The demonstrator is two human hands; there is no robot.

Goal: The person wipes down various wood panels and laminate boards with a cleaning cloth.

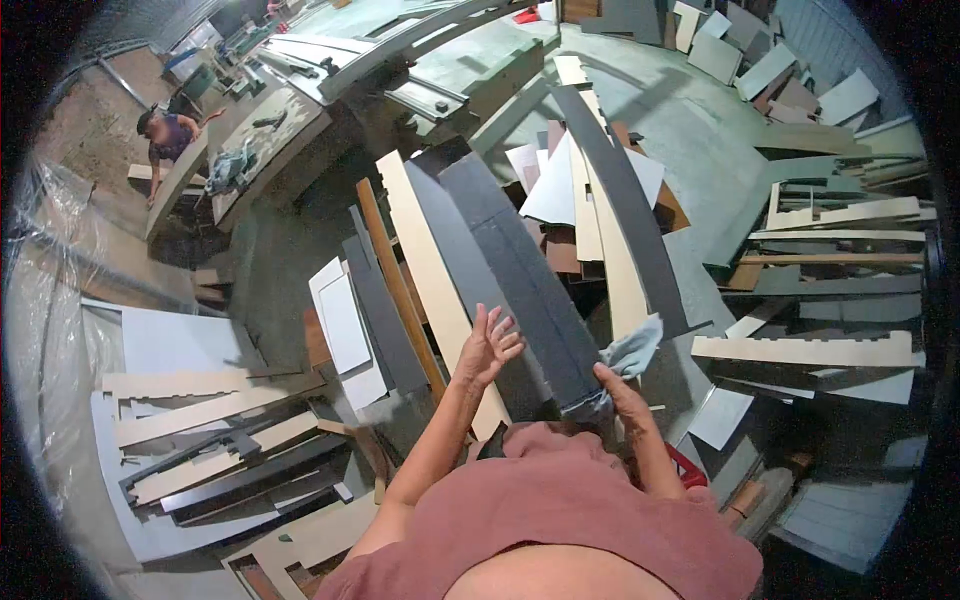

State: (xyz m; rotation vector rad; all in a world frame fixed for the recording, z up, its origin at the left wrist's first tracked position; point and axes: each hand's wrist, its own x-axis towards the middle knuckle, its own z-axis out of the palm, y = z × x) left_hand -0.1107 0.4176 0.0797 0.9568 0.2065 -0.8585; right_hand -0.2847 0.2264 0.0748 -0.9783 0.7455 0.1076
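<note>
A long dark grey board or block stretches away in front of me, with fine lines running along its top face. My left hand is over the grey panel to its left, palm turned up and fingers spread, holding nothing. At the block's near right corner, my right hand is closed on a pale blue cloth. The thumb lies by the block's edge, and the other fingers are partly hidden. A cream strip with notches lies left of the block.
A dark curved strip and white sheets lie right of the block. Notched offcuts are piled at far right, more boards at left. A person is beside a bench at upper left.
</note>
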